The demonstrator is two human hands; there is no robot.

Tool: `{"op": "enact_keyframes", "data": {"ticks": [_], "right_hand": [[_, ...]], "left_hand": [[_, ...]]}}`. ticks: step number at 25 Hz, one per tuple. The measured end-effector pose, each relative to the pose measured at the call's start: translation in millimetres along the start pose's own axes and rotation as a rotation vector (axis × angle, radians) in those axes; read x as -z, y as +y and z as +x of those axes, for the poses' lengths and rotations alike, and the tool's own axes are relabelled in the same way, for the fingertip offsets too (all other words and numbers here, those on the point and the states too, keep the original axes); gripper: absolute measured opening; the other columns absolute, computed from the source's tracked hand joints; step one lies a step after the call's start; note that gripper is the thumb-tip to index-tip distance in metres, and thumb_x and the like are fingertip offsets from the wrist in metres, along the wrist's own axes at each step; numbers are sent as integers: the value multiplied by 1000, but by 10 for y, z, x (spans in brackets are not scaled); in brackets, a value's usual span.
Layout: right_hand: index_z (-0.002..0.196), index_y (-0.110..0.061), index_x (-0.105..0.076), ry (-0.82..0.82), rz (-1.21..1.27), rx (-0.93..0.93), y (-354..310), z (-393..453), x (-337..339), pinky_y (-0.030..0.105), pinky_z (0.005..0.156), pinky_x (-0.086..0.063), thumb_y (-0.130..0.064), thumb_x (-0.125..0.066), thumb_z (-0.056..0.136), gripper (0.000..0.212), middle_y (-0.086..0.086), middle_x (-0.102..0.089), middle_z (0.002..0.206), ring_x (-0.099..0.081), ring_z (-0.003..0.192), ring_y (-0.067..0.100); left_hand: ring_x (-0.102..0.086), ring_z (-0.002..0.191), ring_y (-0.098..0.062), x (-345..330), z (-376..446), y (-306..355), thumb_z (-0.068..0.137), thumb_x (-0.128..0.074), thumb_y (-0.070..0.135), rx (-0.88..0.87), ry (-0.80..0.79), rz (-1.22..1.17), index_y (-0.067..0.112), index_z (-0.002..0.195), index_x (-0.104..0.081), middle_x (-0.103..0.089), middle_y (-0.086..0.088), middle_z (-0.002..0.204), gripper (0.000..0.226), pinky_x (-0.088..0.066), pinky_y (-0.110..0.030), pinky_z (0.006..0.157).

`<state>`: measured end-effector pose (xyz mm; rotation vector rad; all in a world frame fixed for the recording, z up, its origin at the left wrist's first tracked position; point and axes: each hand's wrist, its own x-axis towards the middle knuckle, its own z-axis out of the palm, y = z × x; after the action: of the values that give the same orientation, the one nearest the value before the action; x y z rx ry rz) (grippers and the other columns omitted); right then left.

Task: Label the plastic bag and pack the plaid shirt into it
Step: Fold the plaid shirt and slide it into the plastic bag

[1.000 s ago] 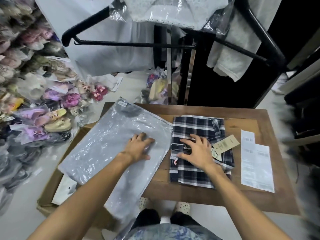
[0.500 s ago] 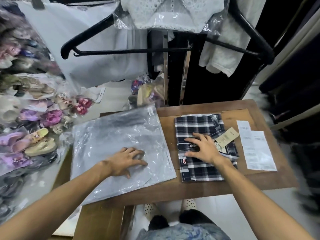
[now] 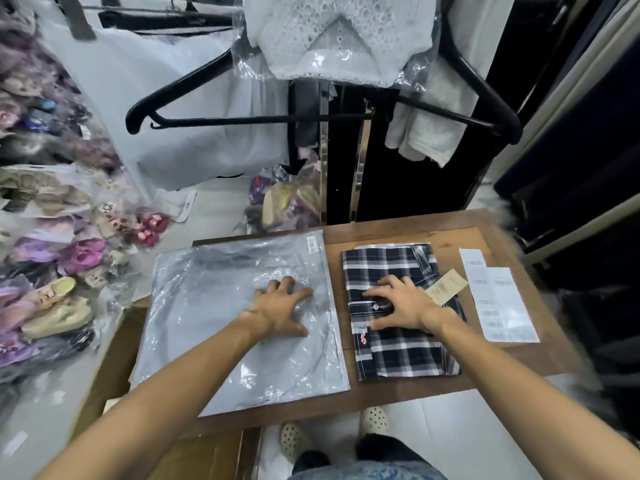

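Observation:
A grey plastic bag (image 3: 207,323) lies flat on the left half of the wooden table (image 3: 450,230), with a small white sticker (image 3: 312,244) at its far right corner. My left hand (image 3: 280,313) presses flat on the bag, fingers spread. To the right lies the folded dark blue and white plaid shirt (image 3: 398,355) with a tan hang tag (image 3: 446,286). My right hand (image 3: 401,304) rests on the shirt's middle, fingers spread, holding nothing. White label sheets (image 3: 498,299) lie beside the shirt on the right.
A black clothes rack (image 3: 311,117) with hanging garments stands behind the table. Bagged shoes and slippers (image 3: 52,271) pile up on the left. A cardboard box (image 3: 114,362) sits low at the table's left. My feet in white clogs (image 3: 294,439) show below the front edge.
The bag has been turned from slanted to square with the table and slid fully onto it. My left hand moved with it; my right hand stayed on the shirt.

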<state>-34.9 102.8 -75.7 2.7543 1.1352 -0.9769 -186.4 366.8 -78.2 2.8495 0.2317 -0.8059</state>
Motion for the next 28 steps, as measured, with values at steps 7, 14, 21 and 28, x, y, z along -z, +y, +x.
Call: {"op": "enact_keyframes", "data": {"ticks": [7, 14, 21, 28], "right_hand": [[155, -49, -25, -104, -132, 110, 19, 119, 137, 64, 116, -31, -66, -82, 67, 106, 3, -15, 167, -16, 150, 38], [157, -41, -25, -125, -191, 197, 59, 182, 238, 58, 118, -31, -77, -70, 71, 103, 9, -18, 166, -21, 149, 39], [156, -39, -26, -58, -247, 211, 60, 146, 173, 57, 106, -46, -85, -58, 74, 99, 10, -26, 163, -29, 145, 38], [152, -18, -35, 80, -399, 367, -43, 166, 89, 53, 112, -37, -66, -60, 87, 84, 16, -37, 158, -41, 139, 38]], "left_hand": [[-26, 144, -37, 28, 40, 131, 74, -69, 67, 59, -49, 61, 44, 153, -29, -26, -9, 157, 91, -24, -60, 116], [-62, 72, -17, 47, 237, 673, 92, -47, 69, 230, 68, -295, 20, 74, -60, -64, -4, 83, 54, -53, -33, 72], [-55, 62, -11, 27, 380, 725, 95, -62, 49, 276, -23, -519, 19, 66, -59, -59, 1, 69, 42, -44, -25, 58], [-63, 77, -19, -15, 361, 651, 95, -65, 35, 298, 4, -565, 14, 76, -67, -67, -5, 83, 28, -49, -28, 64]]}}
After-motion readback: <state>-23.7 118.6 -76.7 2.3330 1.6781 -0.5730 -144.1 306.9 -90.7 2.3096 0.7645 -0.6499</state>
